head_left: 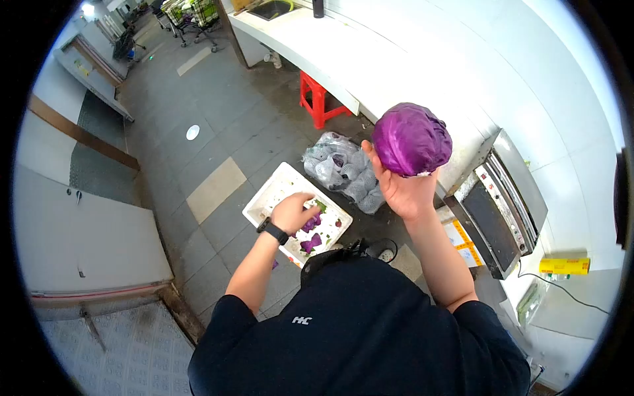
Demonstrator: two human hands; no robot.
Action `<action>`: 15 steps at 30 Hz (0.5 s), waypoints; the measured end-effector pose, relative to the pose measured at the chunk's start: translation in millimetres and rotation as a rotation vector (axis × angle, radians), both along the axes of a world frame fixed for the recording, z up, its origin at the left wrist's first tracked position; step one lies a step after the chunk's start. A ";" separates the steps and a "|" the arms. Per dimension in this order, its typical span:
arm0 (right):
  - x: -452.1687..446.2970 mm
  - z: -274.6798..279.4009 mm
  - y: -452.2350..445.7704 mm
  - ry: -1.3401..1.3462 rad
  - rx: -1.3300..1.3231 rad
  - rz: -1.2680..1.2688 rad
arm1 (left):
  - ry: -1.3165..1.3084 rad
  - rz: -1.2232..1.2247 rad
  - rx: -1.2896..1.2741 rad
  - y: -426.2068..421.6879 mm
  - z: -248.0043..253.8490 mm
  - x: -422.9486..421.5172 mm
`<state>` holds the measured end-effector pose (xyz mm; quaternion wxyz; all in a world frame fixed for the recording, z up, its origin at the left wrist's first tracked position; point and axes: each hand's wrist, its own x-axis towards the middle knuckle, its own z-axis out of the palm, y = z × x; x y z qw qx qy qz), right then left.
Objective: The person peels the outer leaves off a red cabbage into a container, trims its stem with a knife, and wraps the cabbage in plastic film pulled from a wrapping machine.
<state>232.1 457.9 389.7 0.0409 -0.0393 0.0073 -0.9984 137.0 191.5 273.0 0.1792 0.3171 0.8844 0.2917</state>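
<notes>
My right hand (408, 191) holds up a red cabbage (412, 140), a round purple head, above the counter's front edge. The palm and fingers support it from below and from its left side. Lower down, my left hand (292, 212), with a black watch (273, 231) on the wrist, hangs over a white foam box (264, 191). Its fingers look apart, with no held thing visible. Torn purple cabbage leaves (310, 243) and green scraps (321, 206) lie in the box, some just beside that hand.
Clear plastic bags of net-wrapped produce (340, 168) sit on the floor beside the box. A red stool (319, 99) stands under the white counter (343, 46). At right are a wrapping machine (495, 204) and a yellow roll box (564, 266). Loaded carts (191, 16) stand far back.
</notes>
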 end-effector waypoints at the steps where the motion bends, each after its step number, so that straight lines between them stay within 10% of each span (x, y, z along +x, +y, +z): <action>1: 2.4 -5.9 1.7 0.071 -0.059 0.082 | -0.054 -0.019 0.194 16.5 10.9 -2.1; 6: 32.2 -14.4 22.4 -0.151 0.405 -0.225 | -0.969 -0.139 1.109 109.9 84.2 13.0; 8: 50.9 -7.5 39.4 -0.419 1.211 -0.450 | -1.372 -0.154 1.121 135.2 84.2 20.2; 15: 157.3 2.3 76.1 -0.581 1.990 -0.565 | -0.774 -0.246 1.031 238.4 62.1 82.5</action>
